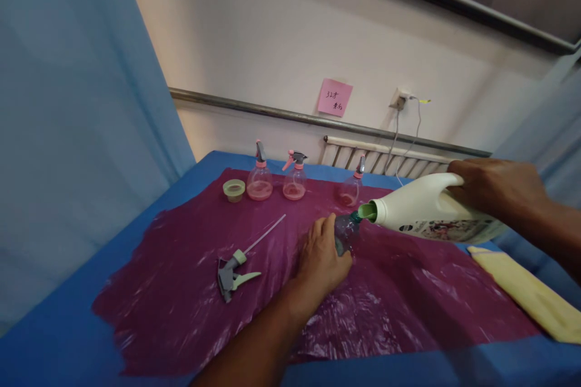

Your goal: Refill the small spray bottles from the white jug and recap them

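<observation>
My left hand [323, 255] is wrapped round a clear spray bottle body [345, 231] with a green neck, which stands on the purple plastic sheet. My right hand [485, 184] grips the handle of a large cream jug [424, 208], tipped on its side toward the left. The jug's green-lined spout is right at the neck of the bottle; whether liquid is running cannot be made out. Left of my left hand lies a detached grey and green spray trigger [228, 277], its thin tube pointing to the upper right.
Several pink-collared spray bottles with reddish liquid stand along the back: one [259, 184], another [295, 185] beside it, a third [349, 188] further right. A small green-rimmed bowl [234, 188] is at the back left. A folded yellow cloth [529, 290] lies at right.
</observation>
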The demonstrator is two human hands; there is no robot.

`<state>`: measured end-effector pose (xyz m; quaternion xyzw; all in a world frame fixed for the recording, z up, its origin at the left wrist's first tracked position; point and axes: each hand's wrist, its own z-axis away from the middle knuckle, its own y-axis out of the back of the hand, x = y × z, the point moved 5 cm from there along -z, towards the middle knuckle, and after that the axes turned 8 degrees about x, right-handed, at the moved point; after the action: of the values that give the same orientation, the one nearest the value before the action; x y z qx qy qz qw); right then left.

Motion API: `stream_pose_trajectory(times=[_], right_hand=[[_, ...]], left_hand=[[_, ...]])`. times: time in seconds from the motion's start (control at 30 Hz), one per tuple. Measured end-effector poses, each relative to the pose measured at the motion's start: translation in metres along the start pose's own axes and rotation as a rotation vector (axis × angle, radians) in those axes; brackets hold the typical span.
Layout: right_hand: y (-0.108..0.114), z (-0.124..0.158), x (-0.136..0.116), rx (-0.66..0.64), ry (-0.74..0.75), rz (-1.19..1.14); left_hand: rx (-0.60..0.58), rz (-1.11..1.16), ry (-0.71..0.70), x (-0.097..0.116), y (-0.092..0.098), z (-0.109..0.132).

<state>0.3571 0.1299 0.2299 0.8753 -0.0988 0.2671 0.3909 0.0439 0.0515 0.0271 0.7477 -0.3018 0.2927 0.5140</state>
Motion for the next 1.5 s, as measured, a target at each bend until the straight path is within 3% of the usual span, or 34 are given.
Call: stream_pose_trajectory(times=[1.5], right_hand=[[0.002, -0.003, 0.0018, 0.054, 0.035, 0.008]], left_hand=[[-0.009, 0.008, 0.0, 0.0014, 0.0007, -0.0007]])
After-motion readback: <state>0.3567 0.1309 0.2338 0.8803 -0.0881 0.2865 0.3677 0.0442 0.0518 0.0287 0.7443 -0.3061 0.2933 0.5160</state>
